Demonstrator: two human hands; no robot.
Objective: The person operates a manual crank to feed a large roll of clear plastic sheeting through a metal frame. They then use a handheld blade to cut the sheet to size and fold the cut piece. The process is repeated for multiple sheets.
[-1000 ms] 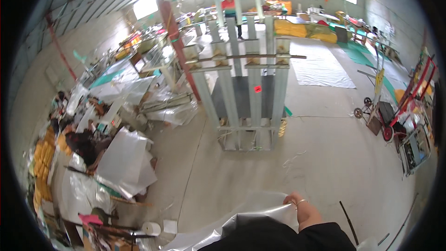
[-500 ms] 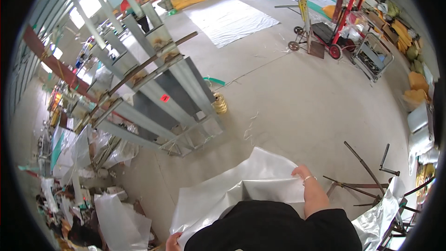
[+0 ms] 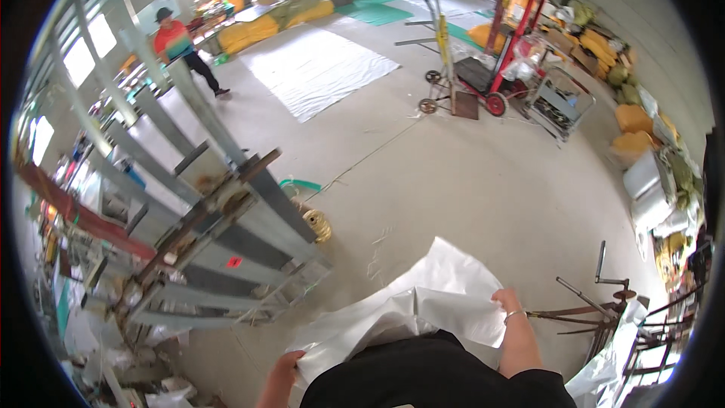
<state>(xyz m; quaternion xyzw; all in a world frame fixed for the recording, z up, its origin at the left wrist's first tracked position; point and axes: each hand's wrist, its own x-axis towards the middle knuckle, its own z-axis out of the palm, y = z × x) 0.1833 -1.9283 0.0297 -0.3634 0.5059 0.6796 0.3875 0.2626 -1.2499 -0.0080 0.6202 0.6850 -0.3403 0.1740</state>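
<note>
White plastic sheet (image 3: 411, 313): large, crumpled and folded, held out in front of the person's chest above the concrete floor (image 3: 468, 181), low in the head view. Left hand (image 3: 285, 369): closed on the sheet's lower left edge, fingers curled into the fabric. Right hand (image 3: 507, 304): gripping the sheet's right edge, a thin band on the wrist. Both forearms rise from a black top at the bottom of the view.

Surroundings: grey metal rack (image 3: 219, 211) of slanted beams, to the left of the sheet, standing on the floor. Spool of golden twine (image 3: 317, 224), on the floor just beside the rack's base. Rusty metal stand (image 3: 596, 302), to the right of the right hand, near but apart. Second white sheet (image 3: 321, 68), spread flat on the floor well away, far side of the hall. Red hand truck (image 3: 502, 53), upright, beyond it to the right. Yellow sacks (image 3: 257, 26), piled along the far wall. Another person in an orange top (image 3: 175, 41), walking near the rack's far end, well apart from the sheet.
</note>
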